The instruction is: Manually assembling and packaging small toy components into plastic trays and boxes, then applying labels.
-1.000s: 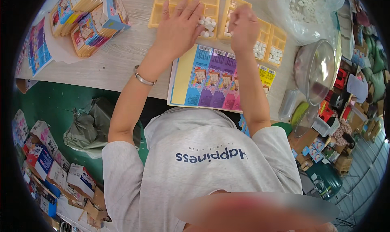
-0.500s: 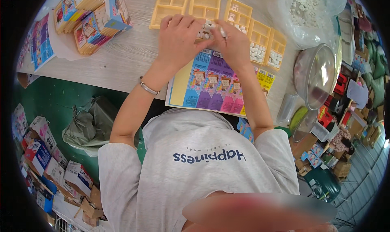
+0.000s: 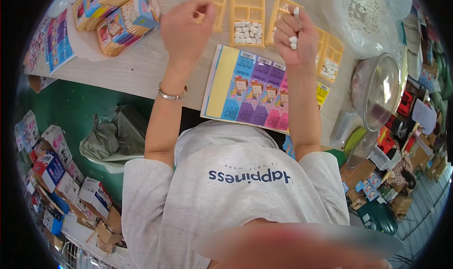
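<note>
Over the near side of the table [image 3: 141, 78], we have both bare hands up by the row of yellow trays, forearms reaching away from the body with elbows bent. Left hand [image 3: 188, 31] hangs beside and partly over the leftmost tray [image 3: 222, 5], back of the hand up, wrist about straight, bracelet [image 3: 171, 95] just below it. Its fingers are curled, thumb and index bowed toward each other around a small gap; we can't tell whether the tips meet or pinch anything. Right hand [image 3: 298, 38] sits in front of the third tray [image 3: 281, 5], hiding part of it, fingers folded in toward the palm. It's clamped on a few white pieces [image 3: 293, 43]: one pokes out up at the fingertips, a couple more show low at the curled fingers. Our right forearm crosses above the right part of the printed sheet [image 3: 257, 87], which lies between trays and shirt [image 3: 236, 174]. Second tray [image 3: 240, 14] stands between our hands, white cubes [image 3: 247, 32] filling its near compartment, upper ones bare. Fifth tray [image 3: 334, 49], right of the right wrist, has cubes in its near end too. Clear bag [image 3: 365, 9] of loose white pieces sits farther right, beyond the transparent bowl [image 3: 375, 92].
</note>
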{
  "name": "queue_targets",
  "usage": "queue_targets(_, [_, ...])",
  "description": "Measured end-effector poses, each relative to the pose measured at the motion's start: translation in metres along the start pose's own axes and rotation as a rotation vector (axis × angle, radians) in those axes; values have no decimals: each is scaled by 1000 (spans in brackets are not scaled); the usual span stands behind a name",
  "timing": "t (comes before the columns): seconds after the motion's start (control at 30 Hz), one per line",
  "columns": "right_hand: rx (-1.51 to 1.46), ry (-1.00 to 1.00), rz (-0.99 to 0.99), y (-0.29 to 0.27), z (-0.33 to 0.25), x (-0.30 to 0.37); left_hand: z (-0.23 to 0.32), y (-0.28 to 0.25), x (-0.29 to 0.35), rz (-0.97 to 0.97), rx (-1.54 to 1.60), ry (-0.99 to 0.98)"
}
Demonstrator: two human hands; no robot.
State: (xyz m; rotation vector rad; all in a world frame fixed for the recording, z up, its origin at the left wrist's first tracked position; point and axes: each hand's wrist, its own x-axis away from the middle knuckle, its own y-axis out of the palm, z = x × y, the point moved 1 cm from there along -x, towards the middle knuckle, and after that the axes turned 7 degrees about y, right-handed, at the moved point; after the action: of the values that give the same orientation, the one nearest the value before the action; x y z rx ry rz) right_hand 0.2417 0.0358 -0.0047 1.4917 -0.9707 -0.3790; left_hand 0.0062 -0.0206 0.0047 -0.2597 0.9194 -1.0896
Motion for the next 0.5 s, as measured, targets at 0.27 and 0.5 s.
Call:
queue_targets(0.27, [463, -244, -194, 6, 74, -105, -20, -11, 17, -144, -160, -70])
queue_targets(0.5, [852, -178, 262, 56, 111, -84, -30, -1, 44, -144, -251, 110])
